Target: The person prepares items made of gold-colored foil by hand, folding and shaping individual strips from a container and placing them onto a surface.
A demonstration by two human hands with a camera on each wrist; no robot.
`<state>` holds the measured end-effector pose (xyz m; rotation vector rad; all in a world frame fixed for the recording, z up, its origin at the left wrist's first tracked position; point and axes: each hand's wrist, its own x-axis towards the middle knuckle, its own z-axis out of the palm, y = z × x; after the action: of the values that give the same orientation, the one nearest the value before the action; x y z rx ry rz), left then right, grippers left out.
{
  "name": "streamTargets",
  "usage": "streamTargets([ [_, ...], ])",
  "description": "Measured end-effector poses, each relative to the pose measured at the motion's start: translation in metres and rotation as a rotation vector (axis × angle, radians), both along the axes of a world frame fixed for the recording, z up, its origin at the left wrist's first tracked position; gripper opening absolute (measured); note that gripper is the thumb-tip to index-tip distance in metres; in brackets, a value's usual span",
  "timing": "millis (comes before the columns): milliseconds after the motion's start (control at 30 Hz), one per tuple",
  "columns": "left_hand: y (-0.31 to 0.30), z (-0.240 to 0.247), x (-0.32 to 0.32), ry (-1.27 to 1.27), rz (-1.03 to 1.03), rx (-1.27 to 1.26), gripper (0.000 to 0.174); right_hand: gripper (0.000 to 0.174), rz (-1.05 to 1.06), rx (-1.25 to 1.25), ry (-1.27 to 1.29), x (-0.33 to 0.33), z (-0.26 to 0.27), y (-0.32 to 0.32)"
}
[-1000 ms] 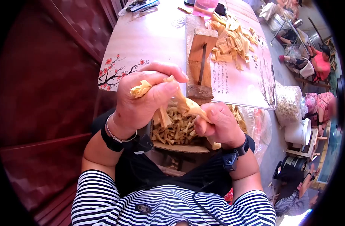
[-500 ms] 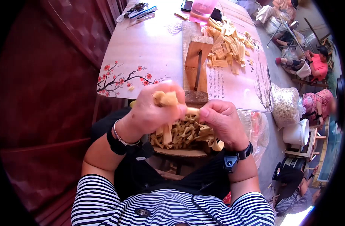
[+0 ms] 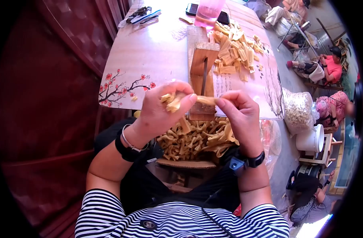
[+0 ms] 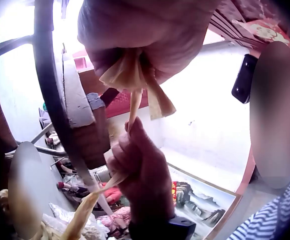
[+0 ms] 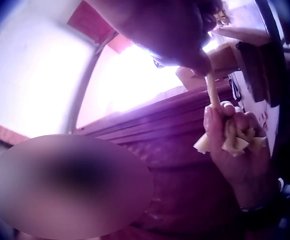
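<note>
A pale yellow folded strip [image 3: 205, 100], like bean curd skin, stretches between both hands above the box. My left hand [image 3: 154, 108] grips its bunched end, the fingers curled round it. Flared ends [image 4: 125, 74] stick out below that hand in the left wrist view. With thumb and forefinger my right hand [image 3: 243, 119] pinches the other end, pulled thin. The right wrist view shows the folded ends [image 5: 235, 144] poking out of the left fist. Below the hands, a cardboard box [image 3: 186, 164] holds many similar twisted pieces [image 3: 185, 142].
A wooden stand [image 3: 198, 75] with an upright metal strip sits at the table's near edge. Flat yellow pieces [image 3: 235, 49] are heaped on the printed table [image 3: 149, 51], beside a pink cup [image 3: 208, 14] and phone. Sacks, a white bucket [image 3: 310, 139] and other people are at the right.
The twisted strip has been drawn out nearly level between the hands. My right hand has moved up and slightly right, and my left hand stays curled round the bunch.
</note>
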<state>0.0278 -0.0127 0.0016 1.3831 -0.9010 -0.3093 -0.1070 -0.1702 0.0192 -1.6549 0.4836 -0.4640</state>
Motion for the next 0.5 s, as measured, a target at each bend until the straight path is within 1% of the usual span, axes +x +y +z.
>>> streamTargets([
  [67, -0.01, -0.002, 0.001, -0.031, 0.09, 0.071, 0.009, 0.014, -0.108, -0.181, -0.092, 0.01, -0.011, 0.0],
  [100, -0.014, -0.003, 0.003, -0.053, 0.13, 0.102, 0.011, 0.014, -0.126, -0.403, 0.036, 0.013, -0.007, -0.002],
  [167, -0.02, -0.012, 0.005, -0.072, 0.172, 0.191, 0.016, 0.014, -0.149, -0.568, 0.07, 0.02, -0.02, -0.009],
  [200, -0.02, -0.014, 0.006, -0.029, 0.19, 0.226, 0.016, 0.015, -0.162, -0.65, 0.087, 0.023, -0.026, -0.013],
  [233, -0.018, -0.016, 0.008, 0.012, 0.21, 0.258, 0.016, 0.016, -0.255, -0.735, 0.078, 0.026, -0.028, -0.016],
  [267, -0.016, -0.016, 0.009, 0.054, 0.234, 0.29, 0.016, 0.016, -0.26, -0.639, 0.061, 0.023, -0.028, -0.018],
  [333, -0.011, -0.016, 0.01, -0.091, 0.218, 0.12, 0.02, 0.016, -0.264, -0.447, 0.025, 0.014, -0.028, -0.02],
  [367, -0.008, -0.016, 0.008, -0.161, 0.212, 0.036, 0.022, 0.015, -0.236, -0.431, -0.062, 0.011, -0.031, -0.014],
  [467, 0.004, 0.001, -0.008, -0.313, -0.014, -0.08, 0.031, 0.014, -0.06, -0.781, -0.313, 0.004, -0.015, 0.008],
  [500, 0.007, 0.005, -0.017, -0.224, -0.09, -0.069, 0.033, 0.015, 0.029, -0.846, -0.371, 0.003, -0.011, 0.011],
])
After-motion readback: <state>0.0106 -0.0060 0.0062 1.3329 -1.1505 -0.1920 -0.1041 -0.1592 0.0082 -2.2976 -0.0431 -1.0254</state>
